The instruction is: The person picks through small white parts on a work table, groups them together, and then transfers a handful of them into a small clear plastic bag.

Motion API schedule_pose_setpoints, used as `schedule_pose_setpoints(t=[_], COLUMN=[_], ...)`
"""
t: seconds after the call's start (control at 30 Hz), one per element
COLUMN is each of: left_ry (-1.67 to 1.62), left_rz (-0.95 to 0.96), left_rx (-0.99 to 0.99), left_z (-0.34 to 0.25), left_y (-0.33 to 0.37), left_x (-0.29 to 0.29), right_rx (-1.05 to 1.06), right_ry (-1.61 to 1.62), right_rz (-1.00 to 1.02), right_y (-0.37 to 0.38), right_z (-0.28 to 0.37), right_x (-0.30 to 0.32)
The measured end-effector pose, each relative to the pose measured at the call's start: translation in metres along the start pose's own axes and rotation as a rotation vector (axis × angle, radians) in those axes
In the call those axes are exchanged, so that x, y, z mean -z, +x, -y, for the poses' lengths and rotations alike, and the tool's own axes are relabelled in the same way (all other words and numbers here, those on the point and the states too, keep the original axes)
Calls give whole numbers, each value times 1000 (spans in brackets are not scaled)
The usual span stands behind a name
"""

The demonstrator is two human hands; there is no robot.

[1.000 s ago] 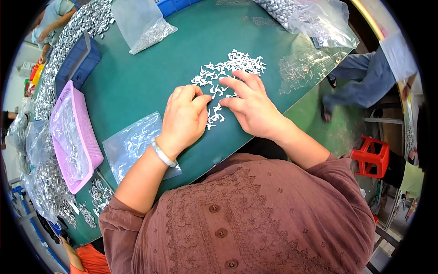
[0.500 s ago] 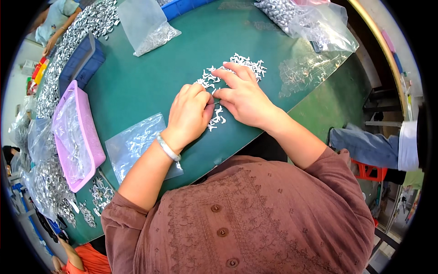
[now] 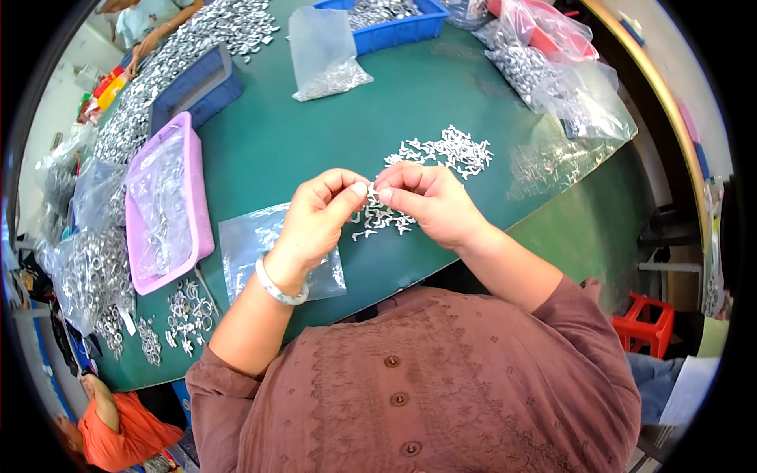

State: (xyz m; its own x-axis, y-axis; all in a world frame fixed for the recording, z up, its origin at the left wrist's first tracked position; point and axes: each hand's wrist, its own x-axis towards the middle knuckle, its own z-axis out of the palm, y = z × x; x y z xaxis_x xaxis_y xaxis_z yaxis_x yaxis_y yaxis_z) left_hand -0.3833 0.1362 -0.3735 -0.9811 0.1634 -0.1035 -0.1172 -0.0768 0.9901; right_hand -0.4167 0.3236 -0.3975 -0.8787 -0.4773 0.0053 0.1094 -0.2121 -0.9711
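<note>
Over the green table, my left hand [image 3: 310,214] and my right hand [image 3: 436,206] meet fingertip to fingertip. Both are closed in a pinch, thumb against forefinger, on a small silvery metal part [image 3: 373,191] mostly hidden by the fingers. Just below the fingertips lies a small loose group of curved metal parts [image 3: 382,216]. A larger pile of similar parts [image 3: 461,150] is spread beyond my right hand. Beneath my left wrist, which wears a pale bangle [image 3: 277,285], a clear plastic bag [image 3: 244,248] rests flat.
A pink basket [image 3: 201,209] and a blue bin [image 3: 217,102] stand at the left, near heaped metal pieces [image 3: 209,35]. At the back are a bag of parts [image 3: 335,77] and a blue tray [image 3: 402,33]. Filled bags [image 3: 579,87] lie back right. Other people sit at the left.
My hands have left the parts on the table and come together in a pinch. My view has shifted, so the table's things appear farther right.
</note>
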Motion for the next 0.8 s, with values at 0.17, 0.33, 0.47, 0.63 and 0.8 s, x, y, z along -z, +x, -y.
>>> schedule_pose_setpoints(t=[0.17,0.33,0.47,0.63,0.8], left_ry=[-71,-133,-164,-208,-253], left_rz=[-31,-83,-88,-73,-55], left_rx=[-19,2,13,43,59], left_z=[1,3,4,5,8], left_y=[-18,-28,-33,-35,-35], left_x=[13,20,24,26,27], right_rx=[15,-30,-103,-163,-157], right_ry=[-111,-9,41,112,107], right_rz=[27,64,88,93,89], right_y=[-1,0,-2,-3,-5], right_z=[4,0,4,2,0], right_x=[-24,-35,-40,-43,-45])
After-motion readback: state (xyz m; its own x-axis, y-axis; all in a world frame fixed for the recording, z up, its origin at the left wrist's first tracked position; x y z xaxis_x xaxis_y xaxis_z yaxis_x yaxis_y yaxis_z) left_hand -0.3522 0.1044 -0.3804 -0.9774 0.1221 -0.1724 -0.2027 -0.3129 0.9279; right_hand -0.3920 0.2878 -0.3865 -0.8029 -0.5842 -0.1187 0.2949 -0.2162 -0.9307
